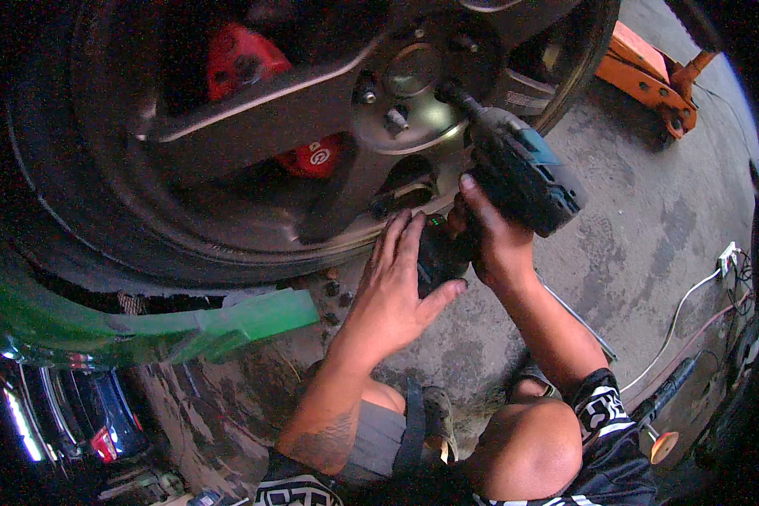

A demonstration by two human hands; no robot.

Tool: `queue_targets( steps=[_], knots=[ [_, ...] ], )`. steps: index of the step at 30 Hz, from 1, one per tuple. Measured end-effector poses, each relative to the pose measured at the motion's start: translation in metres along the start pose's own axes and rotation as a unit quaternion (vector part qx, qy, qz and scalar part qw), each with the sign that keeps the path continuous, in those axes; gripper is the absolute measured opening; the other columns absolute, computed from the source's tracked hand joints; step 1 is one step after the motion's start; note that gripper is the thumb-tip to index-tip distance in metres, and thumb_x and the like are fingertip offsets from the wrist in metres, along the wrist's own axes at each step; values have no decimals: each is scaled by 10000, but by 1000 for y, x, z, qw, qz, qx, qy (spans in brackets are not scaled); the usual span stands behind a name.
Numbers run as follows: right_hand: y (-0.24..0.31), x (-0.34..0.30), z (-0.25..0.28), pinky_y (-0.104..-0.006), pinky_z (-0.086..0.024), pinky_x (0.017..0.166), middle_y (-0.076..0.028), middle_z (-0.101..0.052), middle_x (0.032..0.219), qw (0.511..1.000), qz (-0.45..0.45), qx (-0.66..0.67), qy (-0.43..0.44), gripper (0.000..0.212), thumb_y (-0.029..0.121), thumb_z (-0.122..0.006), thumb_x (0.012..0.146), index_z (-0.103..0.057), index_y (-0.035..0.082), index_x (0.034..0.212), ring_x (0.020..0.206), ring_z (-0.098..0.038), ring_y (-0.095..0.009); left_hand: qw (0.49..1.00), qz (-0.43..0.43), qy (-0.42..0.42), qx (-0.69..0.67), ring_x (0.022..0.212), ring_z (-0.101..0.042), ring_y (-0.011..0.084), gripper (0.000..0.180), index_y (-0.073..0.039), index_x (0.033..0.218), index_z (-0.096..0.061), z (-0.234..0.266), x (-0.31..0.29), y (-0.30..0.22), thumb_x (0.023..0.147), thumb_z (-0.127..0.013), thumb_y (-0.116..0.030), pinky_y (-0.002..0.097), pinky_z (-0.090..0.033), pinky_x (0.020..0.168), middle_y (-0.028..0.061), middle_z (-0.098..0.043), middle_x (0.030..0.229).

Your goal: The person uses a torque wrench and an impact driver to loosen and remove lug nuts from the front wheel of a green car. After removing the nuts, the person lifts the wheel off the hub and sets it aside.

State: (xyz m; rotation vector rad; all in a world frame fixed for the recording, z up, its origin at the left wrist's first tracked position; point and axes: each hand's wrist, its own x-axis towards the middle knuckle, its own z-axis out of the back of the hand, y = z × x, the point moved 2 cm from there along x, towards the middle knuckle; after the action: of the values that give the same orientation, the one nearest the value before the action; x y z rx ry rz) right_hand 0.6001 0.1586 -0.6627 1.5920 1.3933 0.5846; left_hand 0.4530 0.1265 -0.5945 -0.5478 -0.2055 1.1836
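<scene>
My right hand [502, 240] is wrapped round the grip of a black and teal cordless impact wrench [527, 173]. Its socket end reaches a lug position on the hub of a dark alloy wheel [253, 135]. Other lug nuts [396, 118] show around the round centre cap [413, 70]. My left hand [396, 278] lies against the side of the wrench's battery [441, 261], fingers stretched out and thumb apart. Behind the spokes sits a red brake caliper [316, 158]. The contact between the socket and its nut is too dark to make out.
A green body panel [202, 329] juts out below the tyre [177, 266]. An orange floor jack [649, 80] stands at the upper right. Near the right edge lie a white power strip [728, 257] with cables and a long black tool with an orange pad [664, 447]. My bent knee [535, 447] is close below.
</scene>
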Motion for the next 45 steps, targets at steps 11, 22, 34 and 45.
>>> queue_targets(
  steps=[11,22,34,45],
  knots=[
    [-9,-1,14,-371,-507,815,-80,-672,1057,997,4,-75,0,379,322,-702,899,-637,51,1155,925,-628,-212,1000,-8,7,-8,1399,-303,424,910,71,1433,-310,-6,2,-2,839,-694,-501,454,-270,1153,285,-309,1493],
    [-15,0,25,-383,-499,834,-91,-668,1015,990,49,-133,23,330,317,-675,920,-637,71,1136,922,-621,-222,989,-8,-64,-132,1309,-458,344,588,33,1300,-516,14,14,-3,937,-609,-420,418,-343,1101,226,-478,1390],
    [-24,-2,35,-343,-485,752,-52,-630,969,980,99,-169,26,310,222,-688,905,-601,55,1151,859,-591,-182,938,44,-62,-339,1073,-607,208,378,-12,1193,-611,13,31,-11,981,-582,-323,354,-490,902,125,-619,1203],
    [18,-36,86,-363,-509,827,-52,-668,1030,820,203,-460,273,313,236,-690,897,-636,105,1176,972,-626,-220,809,94,-13,-580,685,-611,137,387,-12,1136,-596,-6,59,14,1020,-500,-368,297,-495,616,64,-650,900]
  ],
)
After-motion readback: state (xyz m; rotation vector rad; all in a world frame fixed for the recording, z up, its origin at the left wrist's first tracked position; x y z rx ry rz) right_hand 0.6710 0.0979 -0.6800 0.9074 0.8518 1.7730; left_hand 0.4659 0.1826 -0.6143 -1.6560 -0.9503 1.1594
